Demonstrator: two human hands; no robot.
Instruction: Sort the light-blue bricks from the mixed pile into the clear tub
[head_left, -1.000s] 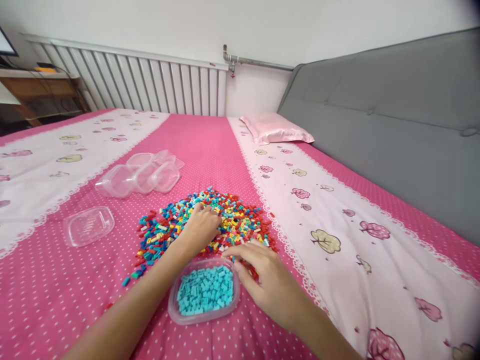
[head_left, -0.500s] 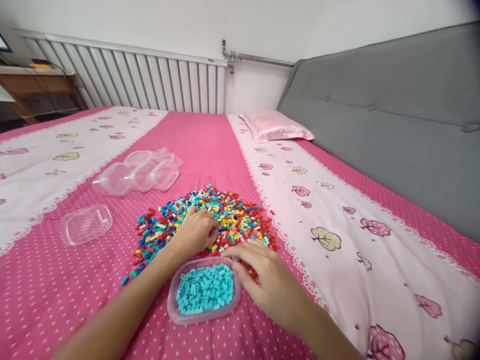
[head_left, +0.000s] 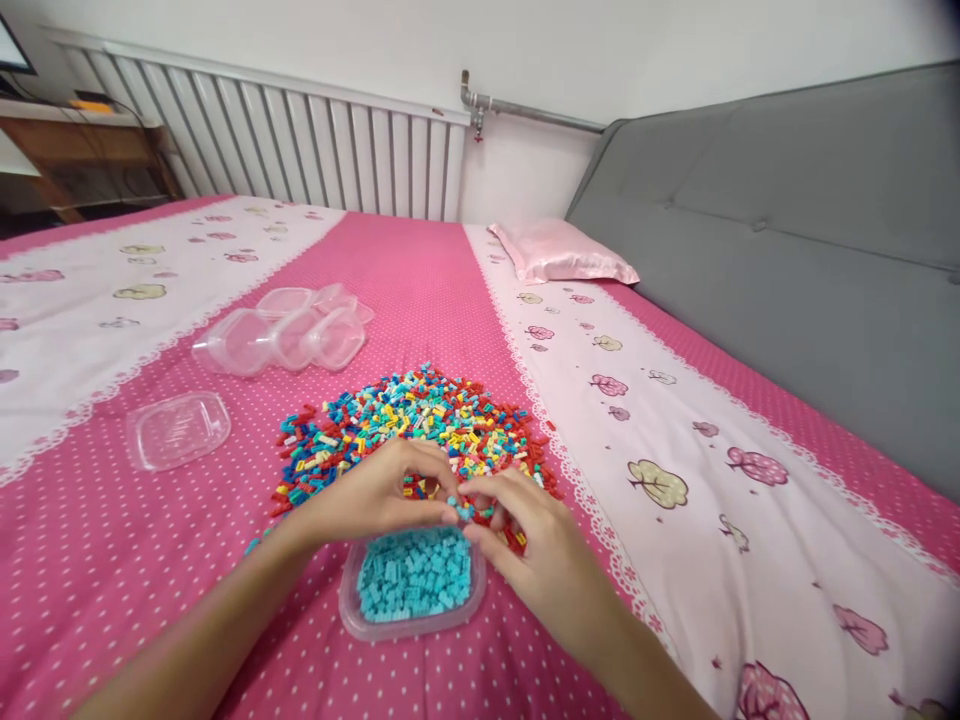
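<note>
Over the far right rim of a clear plastic tub (head_left: 349, 610), my left hand (head_left: 394, 485) and my right hand (head_left: 536, 535) meet fingertip to fingertip. A light blue building brick (head_left: 462, 510), possibly more than one, is pinched between the thumbs and forefingers of both hands. Fingertips partly hide it. Many light blue bricks (head_left: 416, 575) fill the tub. Just beyond my hands spreads a wide pile of mixed small building bricks (head_left: 420, 405) in red, blue, yellow, green and white, its near part covered by my hands.
Several clear plastic tubs (head_left: 289, 335) lie in a cluster at the far left, with a clear lid (head_left: 180, 430) nearer. A pink pillow (head_left: 566, 252) rests by the grey headboard (head_left: 787, 230). Pink dotted bedding (head_left: 405, 260) lies underneath; a white radiator (head_left: 300, 140) stands behind.
My left hand has come back from the pile towards the tub and now meets my right hand. A light blue brick now shows between their fingertips. The view has shifted slightly.
</note>
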